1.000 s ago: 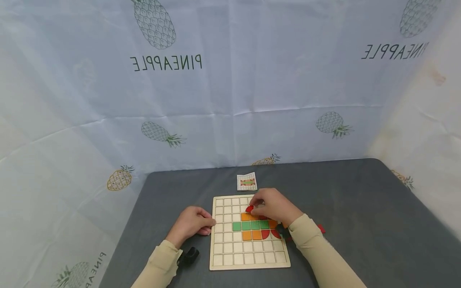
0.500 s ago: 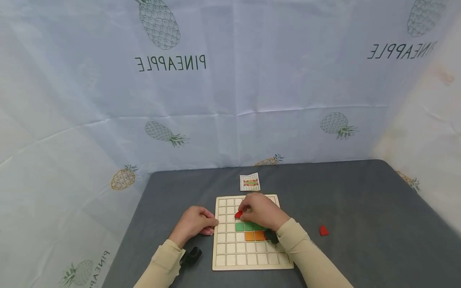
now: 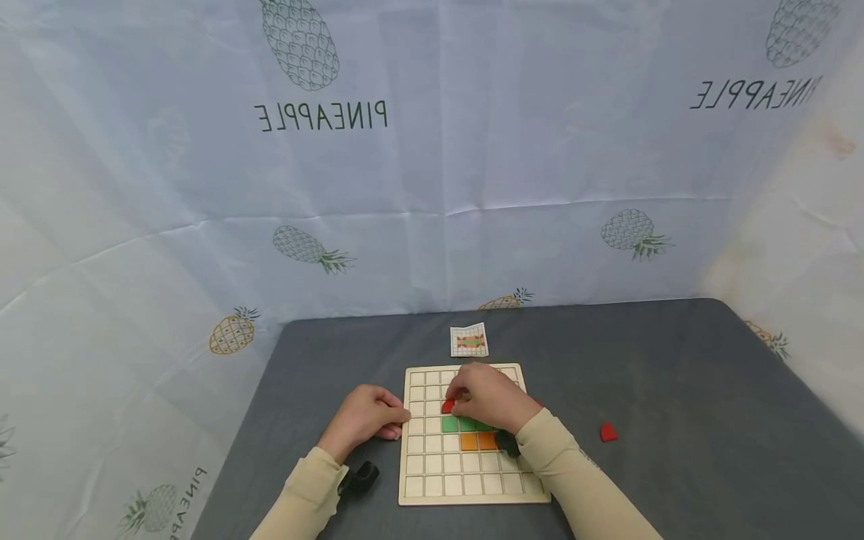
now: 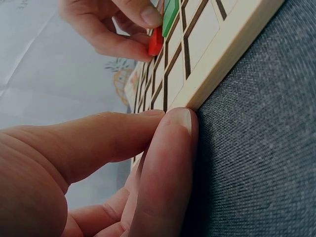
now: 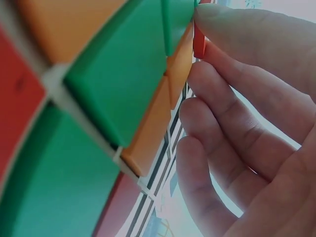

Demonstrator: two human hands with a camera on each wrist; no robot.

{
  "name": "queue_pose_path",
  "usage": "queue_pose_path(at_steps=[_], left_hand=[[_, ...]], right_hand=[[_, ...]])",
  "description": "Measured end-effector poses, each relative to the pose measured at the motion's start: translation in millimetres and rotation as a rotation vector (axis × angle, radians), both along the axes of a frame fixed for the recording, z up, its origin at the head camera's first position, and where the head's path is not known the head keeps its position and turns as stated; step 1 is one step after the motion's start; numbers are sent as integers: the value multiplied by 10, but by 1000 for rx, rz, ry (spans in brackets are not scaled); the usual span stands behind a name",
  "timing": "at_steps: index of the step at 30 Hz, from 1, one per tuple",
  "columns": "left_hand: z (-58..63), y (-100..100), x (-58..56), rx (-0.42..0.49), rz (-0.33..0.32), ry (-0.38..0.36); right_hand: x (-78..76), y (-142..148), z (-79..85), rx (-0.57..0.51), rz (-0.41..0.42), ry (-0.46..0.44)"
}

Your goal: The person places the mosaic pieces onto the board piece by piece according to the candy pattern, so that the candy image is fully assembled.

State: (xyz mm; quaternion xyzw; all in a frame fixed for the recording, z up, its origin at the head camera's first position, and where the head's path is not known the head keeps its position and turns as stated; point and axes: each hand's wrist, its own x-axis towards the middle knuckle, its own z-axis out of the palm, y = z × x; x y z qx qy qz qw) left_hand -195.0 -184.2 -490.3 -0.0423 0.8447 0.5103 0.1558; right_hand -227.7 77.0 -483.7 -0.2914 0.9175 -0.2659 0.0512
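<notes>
In the head view a pale wooden grid board (image 3: 432, 489) lies on the dark table. My left hand (image 3: 359, 417) pinches its left edge between thumb and finger, which shows close up in the left wrist view. Over the board's upper middle, my right hand (image 3: 491, 397) pinches a red tile (image 3: 448, 406) with a curved edge, at a cell just above the row of green tiles (image 3: 467, 424). Orange tiles (image 3: 478, 442) lie in the row below. My right hand and wrist hide part of the pattern. Right wrist view: the red tile (image 5: 199, 38) is between thumb and forefinger.
A loose red tile (image 3: 608, 432) lies on the table right of the board. Behind the board is a small pattern card (image 3: 469, 341). A pineapple-print cloth (image 3: 432, 165) hangs around the table's far side.
My right hand has moved left and slightly nearer across the board, carrying the red tile down to a cell. The left hand stays at the board's edge. The head view has shifted slightly.
</notes>
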Motion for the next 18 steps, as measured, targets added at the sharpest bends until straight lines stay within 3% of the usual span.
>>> queue_pose_path(at_steps=[18], left_hand=[[-16, 11, -13, -3, 11, 6]], right_hand=[[-15, 23, 13, 7, 1, -21]])
